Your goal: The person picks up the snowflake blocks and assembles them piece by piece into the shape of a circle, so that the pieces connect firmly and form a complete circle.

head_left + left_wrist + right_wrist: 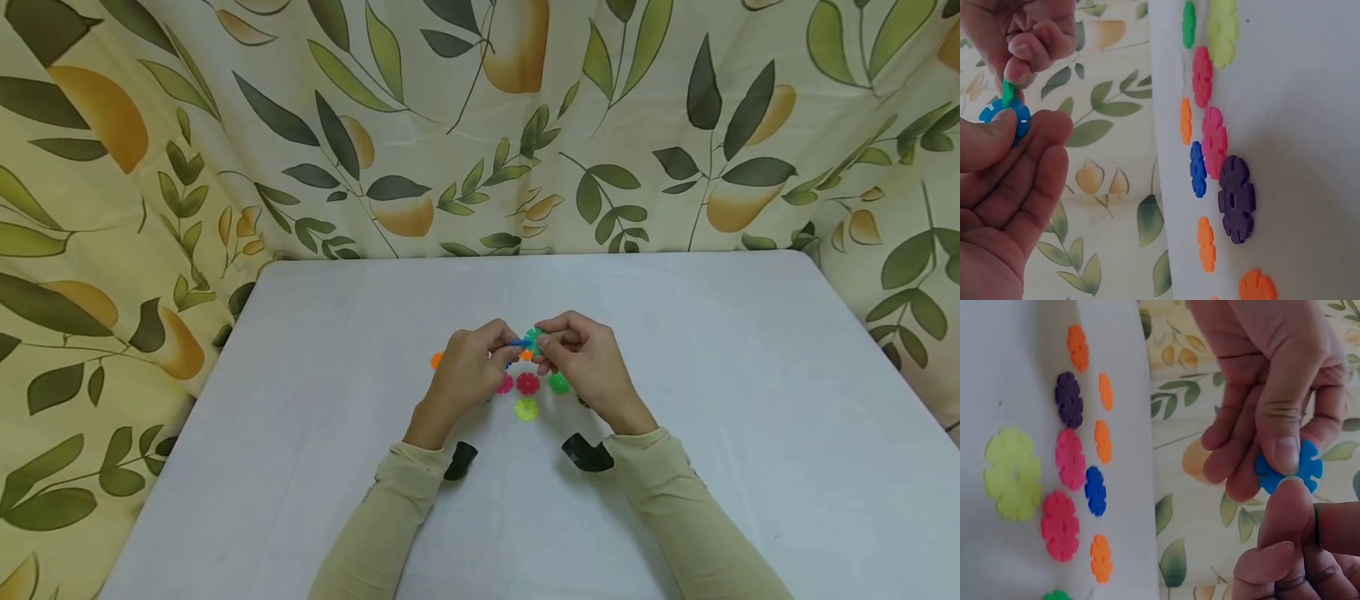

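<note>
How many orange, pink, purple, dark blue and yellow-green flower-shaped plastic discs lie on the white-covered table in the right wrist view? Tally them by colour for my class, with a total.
Orange flower-shaped plastic discs: 4
Pink flower-shaped plastic discs: 2
Purple flower-shaped plastic disc: 1
Dark blue flower-shaped plastic disc: 1
Yellow-green flower-shaped plastic disc: 1
Total: 9
</note>
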{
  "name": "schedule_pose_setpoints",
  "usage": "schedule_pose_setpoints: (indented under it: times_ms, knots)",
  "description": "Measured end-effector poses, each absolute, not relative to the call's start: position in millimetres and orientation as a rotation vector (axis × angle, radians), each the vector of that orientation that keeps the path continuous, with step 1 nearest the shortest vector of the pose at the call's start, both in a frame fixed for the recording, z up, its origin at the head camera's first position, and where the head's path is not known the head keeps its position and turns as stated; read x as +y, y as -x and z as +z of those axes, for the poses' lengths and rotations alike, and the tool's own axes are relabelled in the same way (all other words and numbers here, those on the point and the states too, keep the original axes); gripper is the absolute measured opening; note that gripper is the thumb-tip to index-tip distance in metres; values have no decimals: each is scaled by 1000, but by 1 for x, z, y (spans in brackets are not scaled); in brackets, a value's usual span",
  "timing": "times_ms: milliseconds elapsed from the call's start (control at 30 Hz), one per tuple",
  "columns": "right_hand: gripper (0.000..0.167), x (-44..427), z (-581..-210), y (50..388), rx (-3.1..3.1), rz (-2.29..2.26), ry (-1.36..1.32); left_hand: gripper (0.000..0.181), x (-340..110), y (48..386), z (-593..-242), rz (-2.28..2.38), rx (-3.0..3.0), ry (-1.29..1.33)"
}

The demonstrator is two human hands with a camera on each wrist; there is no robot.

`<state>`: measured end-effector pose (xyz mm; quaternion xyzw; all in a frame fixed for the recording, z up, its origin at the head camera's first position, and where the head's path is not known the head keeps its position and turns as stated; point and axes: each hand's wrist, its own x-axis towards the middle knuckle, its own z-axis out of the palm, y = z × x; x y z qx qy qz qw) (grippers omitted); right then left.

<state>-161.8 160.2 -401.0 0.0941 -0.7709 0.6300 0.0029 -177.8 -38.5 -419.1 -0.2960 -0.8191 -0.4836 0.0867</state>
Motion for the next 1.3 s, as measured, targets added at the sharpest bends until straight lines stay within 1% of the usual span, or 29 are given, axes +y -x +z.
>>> schedule_pose_setpoints:
  times_ms: [133,267,333,467,567,833,967,1100,1300]
  knots:
    - [17,161,-403,163,-2424,1941,-310,7,-37,178,-417,-1379,-2480,930]
    - [20,164,-404,165,-2443,1900,-347,3,-43,178,-411,-1472,-2535,951]
    - [21,165,-404,165,-2458,1874,-356,8,-48,178,-409,-1558,-2538,913]
    - [22,164,-403,164,-2490,1816,-362,22,-56,178,-408,-1798,-2497,734]
    - [23,162,-402,163,-2506,1799,-376,26,-56,179,-409,-1975,-2470,638]
    - [24,155,-404,161,-2511,1816,-422,18,-50,179,-414,-2147,-2496,594]
    - [23,155,-406,163,-2518,1807,-435,18,-51,180,-415,-2192,-2480,595]
    - [24,161,-407,166,-2562,1715,-367,18,-55,182,-414,-2210,-2463,535]
    - [28,176,-417,177,-2728,1428,-198,16,-61,185,-410,-2218,-2412,495]
